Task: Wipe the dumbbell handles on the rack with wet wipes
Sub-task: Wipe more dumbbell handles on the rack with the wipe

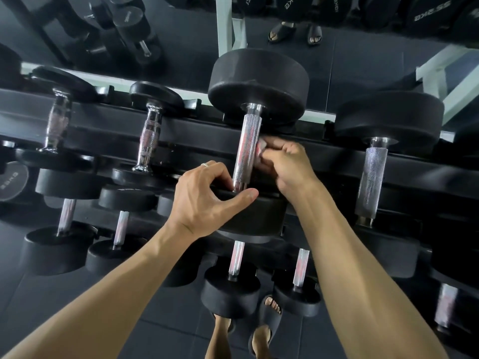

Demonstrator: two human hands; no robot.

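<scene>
A black dumbbell rack (337,161) runs across the middle of the frame in tiers, its top rail slanting slightly down toward the right. At centre lies the dumbbell being cleaned: its knurled steel handle (247,146) points up the frame to a large black head (259,86), while the near head (256,213) sits lower, partly hidden by both forearms.

The right hand (287,164) is curled around a small wad of wet wipe (261,149), pinching it against the right side of that handle, about midway along its length. Only a pale sliver of the wipe shows between the fingers. The left hand (204,195), a ring (205,164) on one finger, grasps the upper rim of the near head just beside the base of the handle, thumb stretched along the edge and fingers hooked over it.

On the top tier, two smaller chrome-handled dumbbells (150,138) sit at centre left, and another big one (373,172) lies to the right. Lower tiers hold more dumbbells (233,275) in the bottom half of the frame, crowded close below the arms. A mirror (363,60) behind the rack fills the upper frame, reflecting weights and sandalled feet. The person's own feet in dark sandals (267,322) stand on the dark floor at bottom centre.
</scene>
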